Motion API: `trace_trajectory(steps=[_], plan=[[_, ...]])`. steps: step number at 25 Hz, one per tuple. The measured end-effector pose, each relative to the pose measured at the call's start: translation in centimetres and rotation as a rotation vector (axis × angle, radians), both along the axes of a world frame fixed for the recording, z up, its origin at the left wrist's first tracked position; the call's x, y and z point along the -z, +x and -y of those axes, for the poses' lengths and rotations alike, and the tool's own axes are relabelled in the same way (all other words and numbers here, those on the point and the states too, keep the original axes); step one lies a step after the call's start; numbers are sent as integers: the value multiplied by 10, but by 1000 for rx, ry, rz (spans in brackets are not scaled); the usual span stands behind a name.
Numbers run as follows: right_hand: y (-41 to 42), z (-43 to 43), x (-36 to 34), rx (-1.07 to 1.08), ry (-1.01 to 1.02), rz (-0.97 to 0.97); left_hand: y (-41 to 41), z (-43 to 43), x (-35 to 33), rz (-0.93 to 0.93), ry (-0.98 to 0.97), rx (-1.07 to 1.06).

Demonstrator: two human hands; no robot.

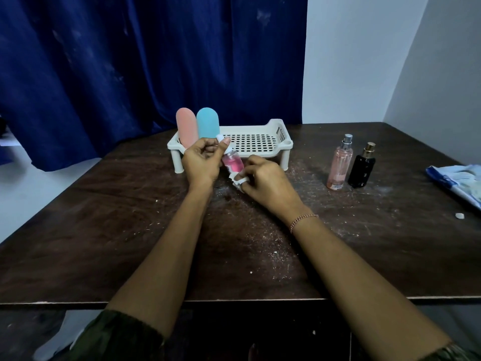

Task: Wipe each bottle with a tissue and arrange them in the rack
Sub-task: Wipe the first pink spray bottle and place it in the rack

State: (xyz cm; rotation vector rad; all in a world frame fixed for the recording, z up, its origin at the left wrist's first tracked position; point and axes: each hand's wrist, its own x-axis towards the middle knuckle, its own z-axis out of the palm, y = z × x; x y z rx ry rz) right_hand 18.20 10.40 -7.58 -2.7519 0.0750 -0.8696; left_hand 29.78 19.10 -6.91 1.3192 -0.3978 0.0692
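My left hand point(201, 160) grips a small clear bottle of pink liquid point(233, 163) near its white cap, tilted, just in front of the rack. My right hand point(263, 178) pinches a crumpled white tissue point(237, 180) against the bottle's lower end. The white perforated rack point(260, 142) stands behind the hands; a pink rounded bottle point(186, 127) and a blue rounded bottle point(207, 123) stand upright at its left end. On the table to the right stand a tall pink spray bottle point(339, 164) and a black spray bottle point(362, 166), side by side.
The dark wooden table point(130, 217) is scratched and dusted with white specks. A blue-and-white packet point(460, 178) lies at the right edge, with a small white scrap point(459, 215) near it. A blue curtain point(130, 61) hangs behind the table.
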Motion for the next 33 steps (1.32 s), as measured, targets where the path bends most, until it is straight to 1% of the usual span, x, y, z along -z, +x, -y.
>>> trace_trajectory(steps=[4, 7, 10, 13, 15, 18, 21, 23, 26, 31, 33], plan=[[-2, 4, 0, 34, 6, -80, -3, 0, 0, 32, 21, -19], [-2, 1, -1, -9, -1, -29, -3, -1, 0, 41, 51, -34], [-1, 1, -2, -1, -1, 3, -3, -1, -1, 51, 59, -43], [-2, 7, 0, 40, 35, -65, -5, -1, -1, 49, 57, -34], [-3, 9, 0, 38, 15, -115, -5, -1, 0, 60, 59, -32], [-3, 5, -2, -13, -60, -81, -4, 0, 0, 78, 78, -39], [-2, 4, -4, -19, -49, -15, -5, 0, 0, 116, 85, -38], [-2, 6, -3, 8, -43, -40, -5, 1, 1, 126, 90, -40], [-3, 8, -1, 21, -33, -128, -3, 1, 3, 127, 105, -46], [-2, 7, -3, -28, -14, -64, -3, 1, 3, 116, 94, -19], [-1, 9, -2, -20, -2, -80, -4, 1, 3, 114, 88, -8]])
